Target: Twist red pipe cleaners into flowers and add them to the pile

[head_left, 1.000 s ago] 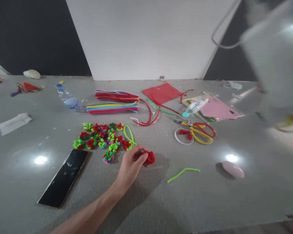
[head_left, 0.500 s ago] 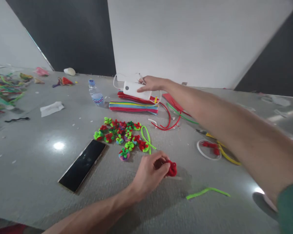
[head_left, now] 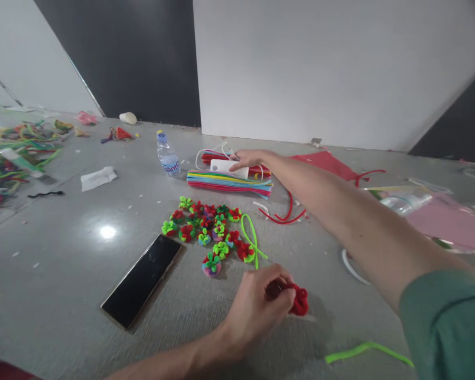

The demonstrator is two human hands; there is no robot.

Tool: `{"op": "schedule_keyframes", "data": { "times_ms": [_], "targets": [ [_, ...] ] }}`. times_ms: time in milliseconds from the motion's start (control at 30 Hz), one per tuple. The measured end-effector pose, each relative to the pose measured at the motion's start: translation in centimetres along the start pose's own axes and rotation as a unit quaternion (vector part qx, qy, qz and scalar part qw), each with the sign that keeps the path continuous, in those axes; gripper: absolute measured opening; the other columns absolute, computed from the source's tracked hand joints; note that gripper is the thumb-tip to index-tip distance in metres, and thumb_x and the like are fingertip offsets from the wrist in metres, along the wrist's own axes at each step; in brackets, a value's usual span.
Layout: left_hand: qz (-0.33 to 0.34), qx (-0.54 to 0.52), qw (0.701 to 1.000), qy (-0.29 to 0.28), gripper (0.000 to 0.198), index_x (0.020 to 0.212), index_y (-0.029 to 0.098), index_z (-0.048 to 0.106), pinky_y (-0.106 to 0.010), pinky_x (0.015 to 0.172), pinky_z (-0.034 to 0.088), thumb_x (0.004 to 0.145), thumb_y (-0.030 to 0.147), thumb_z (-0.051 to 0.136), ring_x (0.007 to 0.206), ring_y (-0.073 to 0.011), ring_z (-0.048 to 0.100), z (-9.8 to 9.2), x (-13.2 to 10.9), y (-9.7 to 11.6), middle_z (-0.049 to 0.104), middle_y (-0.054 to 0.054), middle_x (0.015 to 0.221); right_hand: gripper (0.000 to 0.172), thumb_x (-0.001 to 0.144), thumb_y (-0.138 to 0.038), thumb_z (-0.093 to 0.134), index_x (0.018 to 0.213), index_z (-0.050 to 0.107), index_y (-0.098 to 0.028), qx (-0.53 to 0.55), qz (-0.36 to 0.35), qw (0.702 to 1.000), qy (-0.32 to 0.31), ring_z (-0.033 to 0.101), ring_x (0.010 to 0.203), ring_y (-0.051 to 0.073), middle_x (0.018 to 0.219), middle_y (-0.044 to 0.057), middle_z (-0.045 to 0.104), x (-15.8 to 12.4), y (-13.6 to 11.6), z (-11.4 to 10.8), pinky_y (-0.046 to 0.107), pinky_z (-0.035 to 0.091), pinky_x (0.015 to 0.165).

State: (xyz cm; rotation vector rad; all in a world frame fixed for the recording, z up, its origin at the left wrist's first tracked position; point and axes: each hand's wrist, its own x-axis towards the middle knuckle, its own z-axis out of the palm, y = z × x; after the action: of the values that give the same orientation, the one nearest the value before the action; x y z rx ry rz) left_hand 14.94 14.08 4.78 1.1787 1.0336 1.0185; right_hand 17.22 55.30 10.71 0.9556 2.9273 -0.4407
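Head view: near the counter's [head_left: 63, 274] front edge, a red pipe-cleaner flower [head_left: 300, 301] is pinched by the fingers [head_left: 279, 295] of the left hand [head_left: 257, 309]. Just beyond, a phone [head_left: 142, 279] and a cluster of small flowers [head_left: 208, 227] are seen. Toward the far edge, a white power bank [head_left: 227, 167] atop the pipe-cleaner bundles [head_left: 229, 182] is touched by the right hand [head_left: 253, 158], its fingers laid flat.

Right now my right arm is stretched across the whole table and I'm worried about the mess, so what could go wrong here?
The right hand rests on a white power bank atop the pipe cleaner bundles; it may slide off, its cable snagging. Your forearm crosses above the loose red pipe cleaners and could drag them. The left hand pinches a red pompom unwatched; it might slip loose.
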Motion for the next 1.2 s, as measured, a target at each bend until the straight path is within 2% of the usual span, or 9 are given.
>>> {"op": "schedule_keyframes", "data": {
  "times_ms": [133,267,433,633,700,800,900,1033,1200],
  "targets": [
    [-0.016,-0.003,1.000,0.001,0.010,0.085,0.014,0.069,-0.020,0.055,0.039,0.083,0.009,0.061,0.058,-0.0087,0.055,0.0,0.1,0.1,0.063,0.002,0.065,0.047,0.101,-0.042,0.067,0.137,0.063,-0.013,-0.016,-0.002,0.999,-0.046,0.069,0.115,0.029,0.140,0.016,0.070,-0.1,-0.7,0.9,0.036,0.053,0.097],
    [-0.026,-0.018,0.999,0.000,0.010,0.084,0.014,0.068,-0.019,0.055,0.040,0.083,0.009,0.060,0.057,-0.0091,0.055,-0.1,0.2,0.1,0.064,0.001,0.064,0.049,0.107,-0.041,0.052,0.144,0.058,-0.009,-0.121,0.019,0.992,0.016,0.066,0.121,0.035,0.144,0.023,0.066,-0.9,-2.2,2.5,0.043,0.051,0.101],
    [-0.013,-0.029,0.999,-0.007,0.011,0.085,0.014,0.068,-0.019,0.058,0.043,0.084,0.008,0.059,0.060,-0.0096,0.059,0.0,0.3,-0.2,0.069,0.000,0.069,0.059,0.108,-0.044,0.044,0.155,0.050,-0.009,-0.216,0.031,0.974,0.065,0.049,0.141,0.044,0.159,0.025,0.052,-2.2,-3.2,3.8,0.056,0.041,0.111],
    [-0.012,-0.037,0.999,-0.003,0.013,0.084,0.015,0.068,-0.019,0.059,0.043,0.082,0.006,0.059,0.061,-0.0098,0.062,0.1,0.1,0.0,0.069,0.000,0.067,0.054,0.106,-0.052,0.049,0.128,0.071,-0.008,-0.225,-0.032,0.951,0.207,0.056,0.129,0.040,0.136,0.023,0.068,-5.8,-5.5,2.3,0.052,0.037,0.107],
    [-0.020,-0.023,1.000,0.000,0.013,0.084,0.015,0.069,-0.019,0.058,0.043,0.082,0.006,0.059,0.061,-0.0097,0.061,0.1,0.1,-0.1,0.069,0.000,0.068,0.052,0.107,-0.054,0.048,0.120,0.074,-0.012,-0.198,-0.033,0.966,0.165,0.065,0.111,0.034,0.121,0.018,0.074,-7.7,-6.9,2.7,0.044,0.044,0.095],
    [-0.027,-0.014,1.000,0.006,0.013,0.086,0.014,0.070,-0.020,0.058,0.043,0.082,0.008,0.060,0.060,-0.0099,0.059,0.2,0.1,-0.3,0.067,0.001,0.067,0.059,0.097,-0.060,0.063,0.132,0.069,-0.014,-0.211,-0.024,0.972,0.105,0.068,0.109,0.035,0.129,0.019,0.072,-10.0,-8.7,4.4,0.040,0.049,0.082],
    [-0.017,-0.005,1.000,0.013,0.012,0.087,0.015,0.071,-0.021,0.061,0.044,0.083,0.009,0.061,0.062,-0.0102,0.059,0.1,0.2,-0.5,0.067,0.001,0.069,0.056,0.098,-0.041,0.066,0.147,0.057,-0.015,-0.227,0.033,0.969,0.093,0.069,0.108,0.036,0.134,0.020,0.070,-10.8,-9.2,5.9,0.040,0.052,0.079],
    [-0.010,0.002,1.000,0.014,0.010,0.085,0.015,0.070,-0.021,0.061,0.044,0.082,0.010,0.061,0.063,-0.0104,0.058,0.1,0.2,-0.2,0.065,0.001,0.069,0.047,0.104,-0.028,0.051,0.150,0.052,-0.016,-0.197,0.090,0.966,0.143,0.068,0.113,0.036,0.136,0.020,0.068,-9.9,-8.4,6.0,0.043,0.055,0.086],
    [-0.024,-0.019,1.000,0.004,0.007,0.085,0.015,0.068,-0.022,0.060,0.045,0.083,0.013,0.061,0.061,-0.0107,0.058,0.1,0.3,-0.1,0.066,0.000,0.069,0.057,0.105,-0.043,0.055,0.151,0.052,-0.011,-0.192,0.094,0.960,0.180,0.047,0.142,0.044,0.155,0.027,0.051,-8.8,-7.4,6.0,0.056,0.050,0.108]
  ]
}}
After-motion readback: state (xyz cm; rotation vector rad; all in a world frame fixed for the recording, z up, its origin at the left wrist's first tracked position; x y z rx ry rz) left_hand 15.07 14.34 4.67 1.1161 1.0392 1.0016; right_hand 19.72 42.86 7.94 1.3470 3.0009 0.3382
